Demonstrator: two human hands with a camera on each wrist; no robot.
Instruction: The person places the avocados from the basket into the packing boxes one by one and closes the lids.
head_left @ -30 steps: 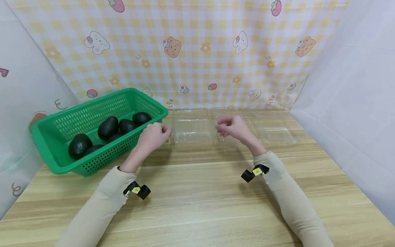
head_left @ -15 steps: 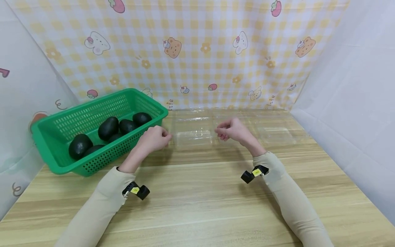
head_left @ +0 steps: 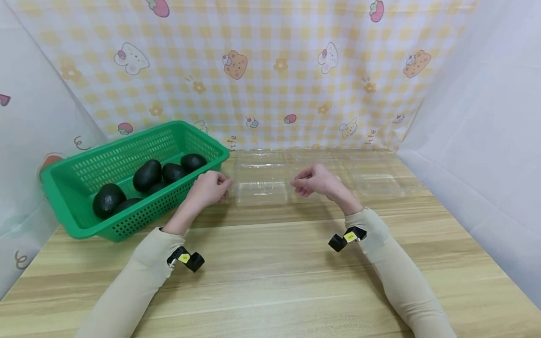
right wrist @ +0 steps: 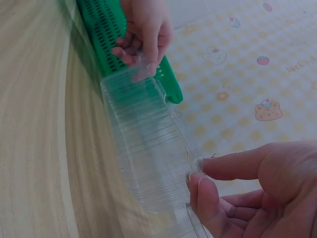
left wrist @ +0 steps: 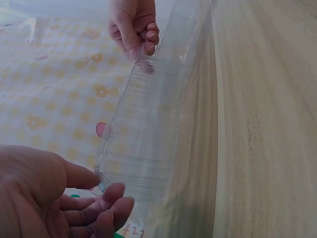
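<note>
A clear, ribbed plastic container point(head_left: 262, 180) lies between my two hands at the back of the wooden table. My left hand point(head_left: 209, 188) pinches its left rim between thumb and fingers, just beside a green basket point(head_left: 101, 230). On the opposite side, the thumb and fingertips of my right hand point(head_left: 319, 182) pinch the right rim. In the left wrist view the container point(left wrist: 141, 134) stretches from one hand to the other. The right wrist view shows a raised rim edge between the thumb and finger of my right hand point(right wrist: 247, 188).
Several dark avocados point(head_left: 148, 175) lie in the basket. More clear plastic containers, one of them point(head_left: 376, 180) at the right, line the back of the table point(head_left: 270, 281). A checked curtain point(head_left: 270, 80) hangs behind, with white cloth point(head_left: 482, 117) on the right.
The clear container has come slightly towards me and a little left, along with the right hand. The fingers of both hands have closed in on its rims. The basket has stayed put.
</note>
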